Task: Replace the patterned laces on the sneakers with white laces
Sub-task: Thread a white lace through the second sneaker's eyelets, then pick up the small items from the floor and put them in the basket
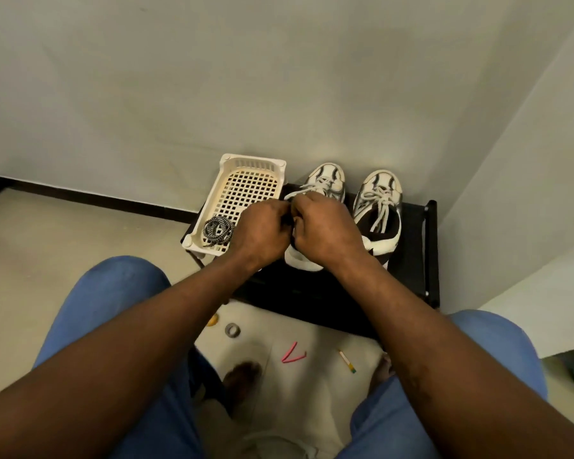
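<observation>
Two white-and-black sneakers stand side by side on a low black rack [415,260]. The right sneaker [380,210] is laced and tied with a white lace. Over the left sneaker [325,180] both hands work close together: my left hand [262,230] and my right hand [325,226] have curled fingers and pinch the white lace [295,193], a loop of which shows just beyond the knuckles. Most of that shoe is hidden by the hands. The patterned black-and-white laces [217,228] lie coiled in a cream plastic basket [226,180].
The basket sits on the rack's left end against the wall. On the floor near my knees lie a grey tape ring [232,330], a pink V-shaped clip [293,354], a small stick [347,361] and a yellow object [212,320]. A wall corner closes in on the right.
</observation>
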